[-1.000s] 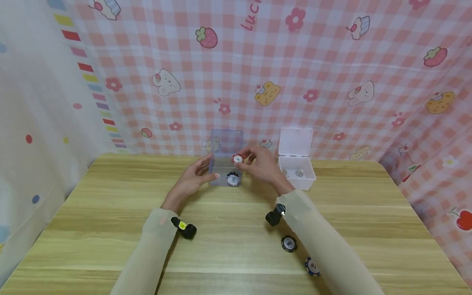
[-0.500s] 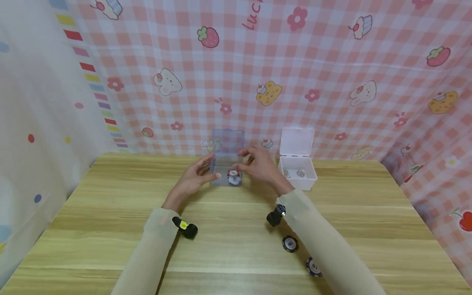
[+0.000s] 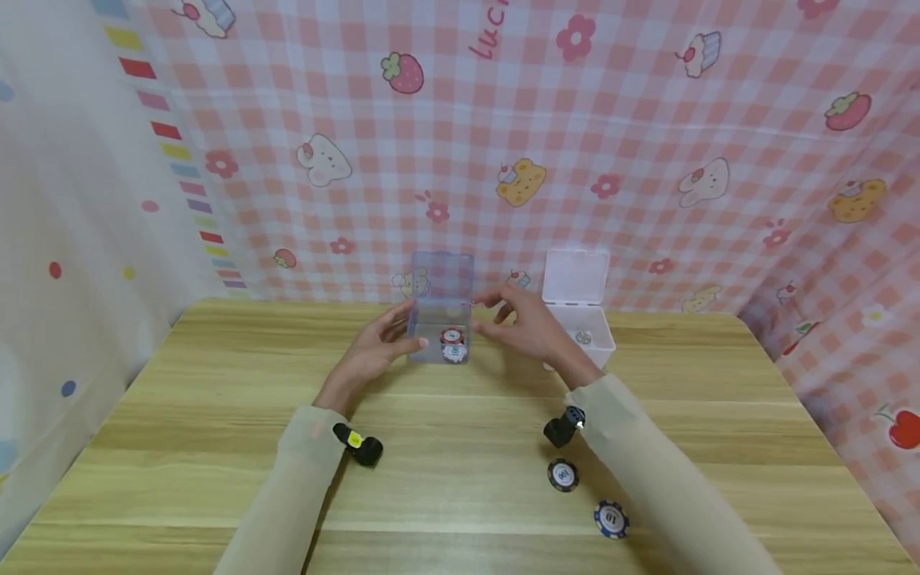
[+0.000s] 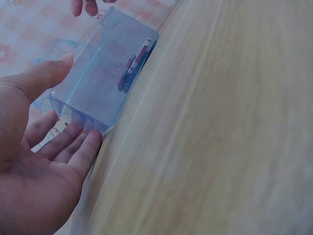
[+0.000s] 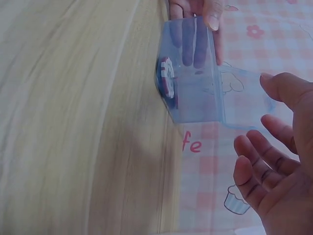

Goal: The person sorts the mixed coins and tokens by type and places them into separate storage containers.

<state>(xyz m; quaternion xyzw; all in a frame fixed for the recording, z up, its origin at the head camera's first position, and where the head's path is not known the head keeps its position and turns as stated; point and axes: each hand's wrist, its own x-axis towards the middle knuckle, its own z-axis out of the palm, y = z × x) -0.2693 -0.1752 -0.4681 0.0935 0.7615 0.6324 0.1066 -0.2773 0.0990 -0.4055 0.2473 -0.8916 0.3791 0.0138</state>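
Observation:
A clear bluish plastic box (image 3: 431, 351) stands near the back of the table with its lid (image 3: 442, 275) raised. Inside it lie a red-and-white poker chip (image 3: 452, 336) and a white poker chip (image 3: 454, 353), close together at the right. My left hand (image 3: 374, 345) rests its straight fingers (image 4: 84, 152) against the box's left wall, the thumb at the rim. To the right of the box is my right hand (image 3: 526, 323), holding nothing, fingers apart and loosely bent; in the right wrist view that hand (image 5: 286, 161) is clear of the box.
A white plastic box (image 3: 602, 351) with its lid up holds silver coins (image 3: 584, 338); my right hand partly covers it. Nearer the front lie a black poker chip (image 3: 564, 475) and a blue poker chip (image 3: 611, 520). A checked cloth (image 3: 632, 120) hangs behind the table.
The red poker chip, earlier pinched in my right hand, is let go inside the clear box. That hand has drawn back to the right. My left hand has stayed in place.

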